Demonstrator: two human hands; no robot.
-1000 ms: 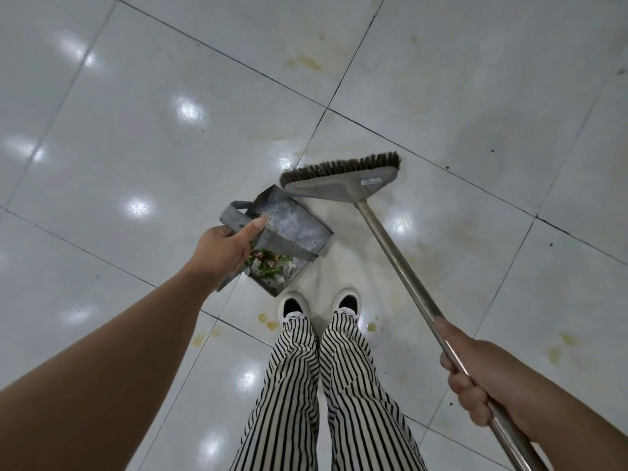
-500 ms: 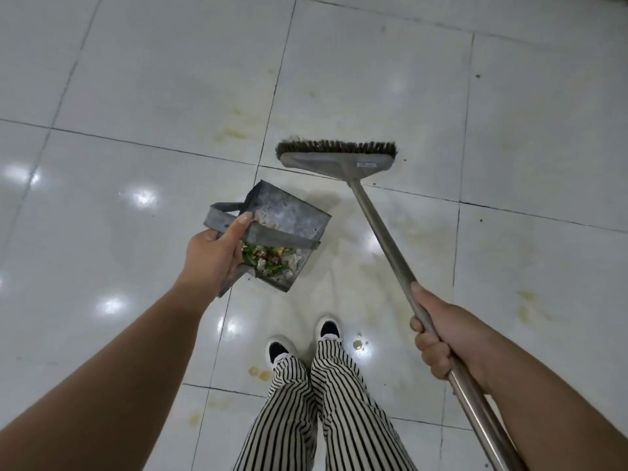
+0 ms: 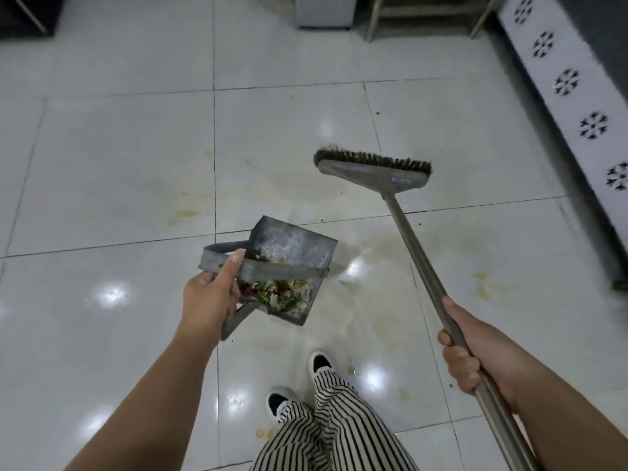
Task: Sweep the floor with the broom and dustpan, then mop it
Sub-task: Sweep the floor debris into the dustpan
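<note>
My left hand (image 3: 212, 297) grips the strap handle of a grey metal dustpan (image 3: 295, 248), held tilted above the floor. Green, pink and white scraps (image 3: 278, 295) lie in its lower part. My right hand (image 3: 475, 348) grips the metal pole of the broom (image 3: 413, 239). The broom's grey head with dark bristles (image 3: 373, 166) hangs ahead of me to the right, off the white tiled floor (image 3: 119, 185). No mop is in view.
Yellowish stains mark the tiles, among them patches at the centre left (image 3: 187, 205) and at the right (image 3: 482, 287). A white patterned panel (image 3: 574, 93) runs along the right. A white box (image 3: 324, 10) and furniture legs (image 3: 372, 18) stand at the far edge. My striped trouser legs and shoes (image 3: 319, 365) are below.
The view has turned and lifted, bringing the far furniture and right panel into sight. The broom head has swung rightward, away from the dustpan. My feet have stepped apart. Both grips are unchanged.
</note>
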